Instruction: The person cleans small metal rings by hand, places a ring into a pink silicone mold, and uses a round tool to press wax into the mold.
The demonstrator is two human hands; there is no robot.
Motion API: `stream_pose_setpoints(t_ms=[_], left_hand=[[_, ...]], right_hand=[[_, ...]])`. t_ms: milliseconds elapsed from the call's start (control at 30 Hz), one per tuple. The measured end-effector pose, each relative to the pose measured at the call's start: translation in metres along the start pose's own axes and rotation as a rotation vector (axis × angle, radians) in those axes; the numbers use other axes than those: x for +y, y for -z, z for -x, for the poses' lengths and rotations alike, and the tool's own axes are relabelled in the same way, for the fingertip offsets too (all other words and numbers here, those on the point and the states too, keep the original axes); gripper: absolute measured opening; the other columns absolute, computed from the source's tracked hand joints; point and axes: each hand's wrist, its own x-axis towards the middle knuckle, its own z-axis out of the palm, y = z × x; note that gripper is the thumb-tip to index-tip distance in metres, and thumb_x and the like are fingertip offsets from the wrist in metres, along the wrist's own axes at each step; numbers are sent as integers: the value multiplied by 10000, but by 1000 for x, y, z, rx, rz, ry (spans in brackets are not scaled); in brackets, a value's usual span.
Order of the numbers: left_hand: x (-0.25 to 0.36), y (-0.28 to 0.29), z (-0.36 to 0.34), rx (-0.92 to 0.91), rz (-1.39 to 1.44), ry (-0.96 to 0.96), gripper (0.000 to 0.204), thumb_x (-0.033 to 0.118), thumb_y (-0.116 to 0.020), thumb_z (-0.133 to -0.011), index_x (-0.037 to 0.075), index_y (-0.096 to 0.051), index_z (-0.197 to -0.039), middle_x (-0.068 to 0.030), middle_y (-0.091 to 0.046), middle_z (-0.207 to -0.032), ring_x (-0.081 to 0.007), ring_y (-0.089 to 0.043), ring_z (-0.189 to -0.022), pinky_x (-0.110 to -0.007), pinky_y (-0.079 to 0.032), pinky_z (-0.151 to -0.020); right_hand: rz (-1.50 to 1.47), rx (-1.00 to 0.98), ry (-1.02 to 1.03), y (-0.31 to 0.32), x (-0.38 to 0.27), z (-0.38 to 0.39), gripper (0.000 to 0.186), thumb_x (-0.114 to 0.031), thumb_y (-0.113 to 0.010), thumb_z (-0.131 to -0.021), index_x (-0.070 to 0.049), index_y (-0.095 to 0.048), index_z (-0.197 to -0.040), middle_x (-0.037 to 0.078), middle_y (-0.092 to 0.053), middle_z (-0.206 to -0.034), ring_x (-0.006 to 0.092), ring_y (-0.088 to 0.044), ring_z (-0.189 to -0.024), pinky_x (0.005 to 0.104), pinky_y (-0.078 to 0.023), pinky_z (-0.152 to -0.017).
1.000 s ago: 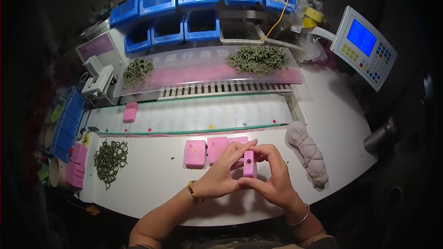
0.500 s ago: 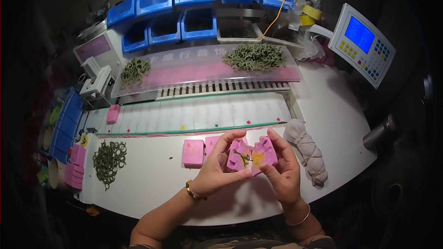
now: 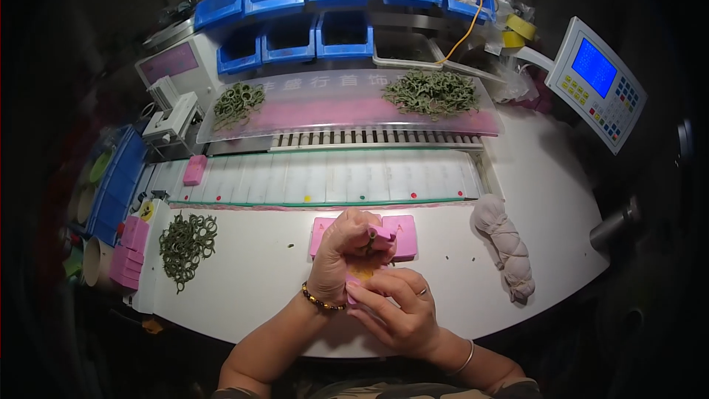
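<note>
My left hand is wrapped round a split pink rubber mould, bending its halves apart. A small dark green piece shows at the mould's upper part, and there is a yellow patch inside. My right hand pinches the mould's lower edge between thumb and fingers; whether it also grips a small piece I cannot make out. Just beyond my hands, two pink mould blocks lie on the white tabletop, partly hidden by my left hand.
Green ring-shaped pieces are heaped on the left, with more green pieces on the clear sheet behind. A tied cloth bundle lies to the right. Blue bins line the back, and a control panel stands at far right.
My hands have drawn the mould slightly left and tilted it up. The left hand now holds it alone at the top, while the right has dropped to its lower edge. The view has shifted.
</note>
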Motion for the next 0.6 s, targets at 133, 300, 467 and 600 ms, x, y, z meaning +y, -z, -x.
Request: stream_pose_setpoints(t_ms=[133, 300, 467, 600], left_hand=[[4, -6, 1, 167, -181, 44, 253, 262, -535, -977, 47, -565, -848, -95, -596, -768, -216, -579, -697, -324, -488, -650], [-2, -13, 2, 117, -443, -104, 306, 216, -452, -1006, 19, -563, -800, -36, -538, -672, -113, -498, -603, -272, -432, -581], [-3, -10, 4, 136, -552, -79, 343, 257, -423, -1048, 51, -548, -804, -8, -517, -694, -77, -467, -621, -262, -404, -569], [-10, -10, -1, 238, -550, -192, 342, 309, -427, -1061, 73, -543, -843, -20, -517, -695, -95, -496, -624, -276, -443, -600]], right_hand=[[-143, 6, -57, 13, 7, -5, 344, -105, -800, -797, -66, -714, -1127, 85, -652, -1067, 257, -634, -939, 363, -533, -807], [-103, 159, -224, 22, 9, -24, 365, -11, -796, -791, -43, -676, -1134, 148, -585, -1090, 264, -620, -902, 336, -550, -753], [54, 82, -86, 21, 14, -28, 240, -34, -803, -731, -51, -713, -953, 110, -602, -1080, 268, -602, -931, 342, -513, -778], [111, 60, -21, 21, 18, -26, 210, -91, -806, -733, -89, -709, -919, 10, -702, -943, 229, -625, -970, 352, -423, -855]])
